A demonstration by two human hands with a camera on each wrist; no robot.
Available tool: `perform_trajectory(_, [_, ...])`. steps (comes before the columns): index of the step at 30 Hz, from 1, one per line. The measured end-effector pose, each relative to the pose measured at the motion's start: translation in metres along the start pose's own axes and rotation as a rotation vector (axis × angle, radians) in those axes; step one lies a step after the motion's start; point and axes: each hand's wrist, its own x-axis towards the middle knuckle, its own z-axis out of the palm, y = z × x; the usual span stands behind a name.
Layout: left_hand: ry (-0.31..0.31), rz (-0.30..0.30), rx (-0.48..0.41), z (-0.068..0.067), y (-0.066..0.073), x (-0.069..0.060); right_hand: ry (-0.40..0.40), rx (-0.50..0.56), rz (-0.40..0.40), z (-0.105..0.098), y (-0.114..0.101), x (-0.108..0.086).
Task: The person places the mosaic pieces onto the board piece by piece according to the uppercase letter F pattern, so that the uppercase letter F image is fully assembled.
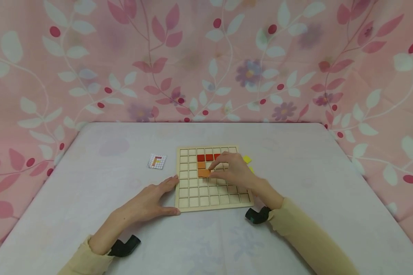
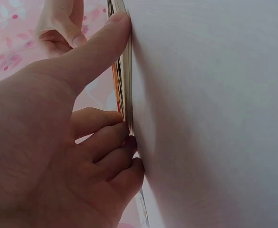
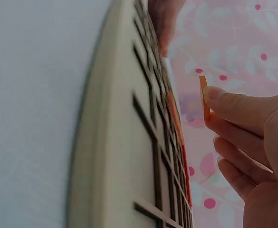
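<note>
A wooden grid board lies on the table with red square tiles in a row and an orange tile below the row's left end. My right hand pinches another orange square tile between thumb and index finger. The right wrist view shows that tile raised off the board's surface. At the board's left edge, my left hand touches the rim with its fingers and thumb, thumb near the front corner. My right hand hides part of the grid and the red row's right end.
A small printed card with a coloured grid pattern lies left of the board. Yellow tiles lie just past the board's right edge, partly behind my right hand. A pink floral cloth hangs behind the table.
</note>
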Motion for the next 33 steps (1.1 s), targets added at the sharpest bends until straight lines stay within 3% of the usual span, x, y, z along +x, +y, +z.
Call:
perform_trajectory(13, [-0.007,-0.008,-0.007,0.0,0.001,-0.001,-0.032,-0.024,0.064,0.016,0.0,-0.004])
perform_trajectory(33, [0.006,0.019,0.017,0.002,-0.002,0.0,-0.069,-0.088,0.005,0.022,0.004,-0.006])
